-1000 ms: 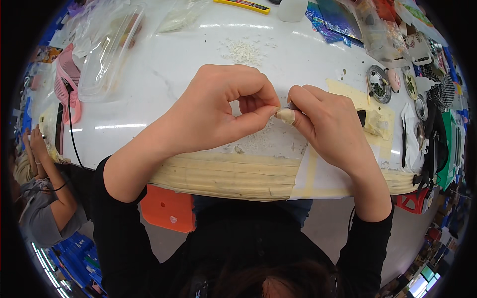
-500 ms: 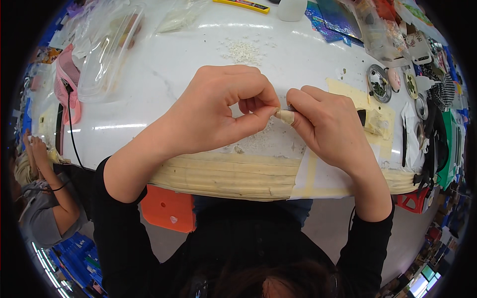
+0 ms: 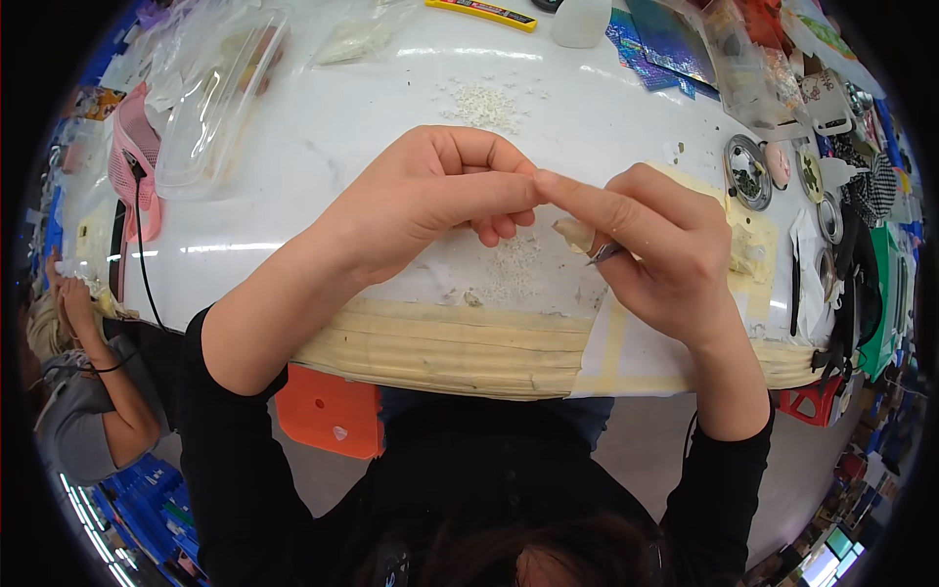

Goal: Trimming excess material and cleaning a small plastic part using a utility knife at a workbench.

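Observation:
My left hand (image 3: 430,201) is over the middle of the table, thumb and forefinger pinched together. Whatever lies between those fingertips is too small or hidden to make out. From the right, the forefinger of my right hand (image 3: 670,245) reaches across and touches the pinched tips. Its thumb wears a cream tape wrapping (image 3: 575,235). A small metallic piece (image 3: 606,252), with a thin edge showing, is tucked in the curled fingers beside that thumb. Beneath my hands lie scattered white crumbs (image 3: 514,269), and beyond them a heap of small white bits (image 3: 484,106).
Cream tape covers the table's front edge (image 3: 450,342). A clear plastic box (image 3: 210,127) and pink mesh item (image 3: 137,147) stand left. Round metal dishes (image 3: 748,171) and holographic sheets (image 3: 670,44) lie right. A yellow box cutter (image 3: 479,13) lies behind. Another person (image 3: 103,391) sits far left.
My right hand has opened its forefinger out to the left fingertips. Its taped thumb has dropped away from them, uncovering the metallic piece. The left hand has tilted slightly.

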Tool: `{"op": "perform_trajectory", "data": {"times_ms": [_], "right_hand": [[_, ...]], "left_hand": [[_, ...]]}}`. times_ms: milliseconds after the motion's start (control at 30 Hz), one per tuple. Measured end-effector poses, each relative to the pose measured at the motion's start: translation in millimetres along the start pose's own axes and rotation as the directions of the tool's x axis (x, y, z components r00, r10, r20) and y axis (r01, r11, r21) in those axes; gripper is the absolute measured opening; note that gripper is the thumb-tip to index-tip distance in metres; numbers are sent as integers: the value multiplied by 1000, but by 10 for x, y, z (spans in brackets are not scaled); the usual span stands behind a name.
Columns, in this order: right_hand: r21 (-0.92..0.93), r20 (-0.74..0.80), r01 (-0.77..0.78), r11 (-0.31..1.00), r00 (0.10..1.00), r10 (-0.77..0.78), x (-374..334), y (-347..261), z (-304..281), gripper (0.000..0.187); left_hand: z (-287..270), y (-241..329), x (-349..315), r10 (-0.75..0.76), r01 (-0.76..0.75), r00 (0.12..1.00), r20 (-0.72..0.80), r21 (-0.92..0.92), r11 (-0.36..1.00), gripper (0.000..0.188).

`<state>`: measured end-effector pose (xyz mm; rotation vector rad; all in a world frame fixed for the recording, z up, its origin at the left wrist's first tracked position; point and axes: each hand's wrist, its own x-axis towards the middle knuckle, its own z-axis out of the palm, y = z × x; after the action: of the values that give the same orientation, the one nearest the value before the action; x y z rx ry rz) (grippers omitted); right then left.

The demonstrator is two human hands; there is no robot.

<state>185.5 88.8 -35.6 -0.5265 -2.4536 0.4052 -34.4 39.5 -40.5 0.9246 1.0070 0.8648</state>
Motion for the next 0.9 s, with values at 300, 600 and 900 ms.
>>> {"op": "perform_trajectory", "data": {"times_ms": [300, 600, 900], "right_hand": [[31, -131, -33, 999, 991, 37, -10, 59, 53, 28], [49, -119, -58, 997, 991, 64, -5, 38, 42, 32], [28, -208, 36, 999, 978, -29, 26, 6, 65, 39]], "left_hand": [[9, -17, 5, 79, -79, 996, -42, 7, 997, 14], [17, -20, 3, 99, -97, 995, -30, 43, 994, 14], [28, -46, 16, 53, -57, 997, -56, -80, 995, 15]]}}
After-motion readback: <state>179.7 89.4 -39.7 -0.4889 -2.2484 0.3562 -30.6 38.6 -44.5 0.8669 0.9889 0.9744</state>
